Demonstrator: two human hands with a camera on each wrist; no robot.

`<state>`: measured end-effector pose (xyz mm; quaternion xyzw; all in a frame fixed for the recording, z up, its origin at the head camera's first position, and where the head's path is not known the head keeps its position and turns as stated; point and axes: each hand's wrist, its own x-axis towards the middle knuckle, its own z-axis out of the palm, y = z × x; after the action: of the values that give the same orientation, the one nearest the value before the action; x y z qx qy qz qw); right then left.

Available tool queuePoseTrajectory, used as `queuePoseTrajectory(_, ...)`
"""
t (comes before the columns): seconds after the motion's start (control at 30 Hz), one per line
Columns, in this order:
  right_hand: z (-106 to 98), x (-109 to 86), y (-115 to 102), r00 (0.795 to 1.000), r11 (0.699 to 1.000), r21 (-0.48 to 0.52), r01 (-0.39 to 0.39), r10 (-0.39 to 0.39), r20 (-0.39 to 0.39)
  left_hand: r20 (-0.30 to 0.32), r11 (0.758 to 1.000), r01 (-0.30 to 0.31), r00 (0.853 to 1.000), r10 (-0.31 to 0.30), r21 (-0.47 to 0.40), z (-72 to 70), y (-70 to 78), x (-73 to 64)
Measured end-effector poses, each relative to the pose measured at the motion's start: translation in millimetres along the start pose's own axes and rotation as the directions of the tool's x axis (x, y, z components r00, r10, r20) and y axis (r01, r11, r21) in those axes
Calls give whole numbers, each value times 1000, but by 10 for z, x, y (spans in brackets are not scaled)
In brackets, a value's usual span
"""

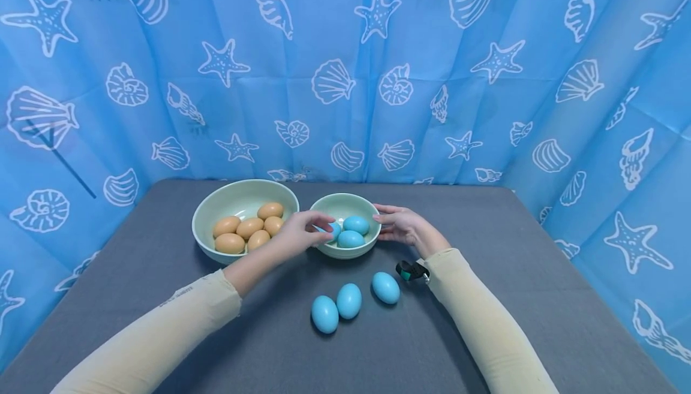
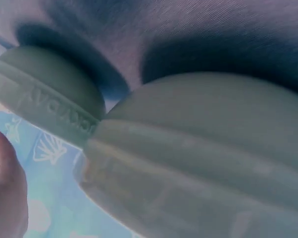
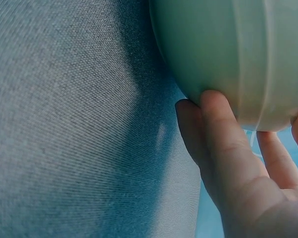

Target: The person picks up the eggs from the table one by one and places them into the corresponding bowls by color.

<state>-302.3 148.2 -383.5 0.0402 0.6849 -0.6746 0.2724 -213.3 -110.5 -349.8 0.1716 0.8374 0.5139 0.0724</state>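
Note:
My left hand [image 1: 301,230] reaches over the left rim of the small pale green bowl [image 1: 345,254]. Its thumb and fingers curve round a blue egg [image 1: 336,231] inside, partly hiding it. Two more blue eggs [image 1: 356,224] lie beside that one in the bowl. On the bowl's right side, my right hand [image 1: 402,226] grips the wall, thumb at the rim. The right wrist view shows its fingertips [image 3: 216,101] against the bowl's outer underside. In the left wrist view only part of the left hand [image 2: 8,183] shows, at the left edge.
A larger pale green bowl [image 1: 202,226] with several brown eggs [image 1: 229,243] stands just left of the small one. Three blue eggs [image 1: 349,301] lie on the grey table [image 1: 259,346] in front. A black strap [image 1: 411,270] hangs by the right sleeve. A blue shell-patterned curtain [image 1: 345,124] rises behind.

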Motion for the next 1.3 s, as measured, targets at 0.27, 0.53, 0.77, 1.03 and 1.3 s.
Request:
queuePoseTrajectory(0.27, 12, -20, -12, 1000, 1000, 9, 2, -2, 2, 185, 998, -53, 981, 50, 14, -31, -190, -275)
queuePoseTrajectory(0.53, 11, -13, -10, 1000, 1000, 12, -5, 5, 0, 321, 996, -84, 944, 74, 16, 0, -344, -410)
queuePoseTrajectory(0.77, 12, -7, -4, 1000, 1000, 13, -10, 10, 2, 452, 997, -74, 891, 53, 28, 25, -434, -468)
queuePoseTrajectory(1.03, 15, -9, -18, 1000, 1000, 8, -15, 15, -4, 519, 994, -91, 854, 50, 54, 57, -482, -474)
queuePoseTrajectory(1.3, 6, 1, -7, 1000, 1000, 7, -8, 7, 6, 555, 992, -101, 831, 44, 72, 73, -503, -451)
